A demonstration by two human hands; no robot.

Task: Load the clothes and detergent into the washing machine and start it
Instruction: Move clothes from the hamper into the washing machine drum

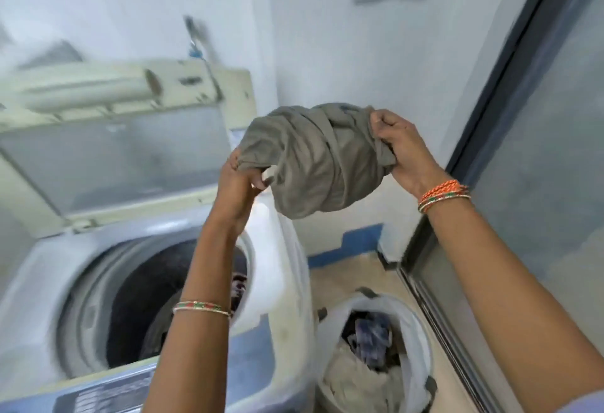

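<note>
Loading step: both hands, left [240, 172] and right [397, 148], grip a bunched garment [310, 164]; next, lower it into the drum [137, 308].

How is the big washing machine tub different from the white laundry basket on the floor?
The washing machine tub is dark inside and looks nearly empty, with only a bit of cloth showing at its right edge; the laundry basket is white and piled with clothes. The tub sits up in the machine under a raised lid; the basket stands lower, on the floor, with no lid. Both have round openings facing up.
</note>
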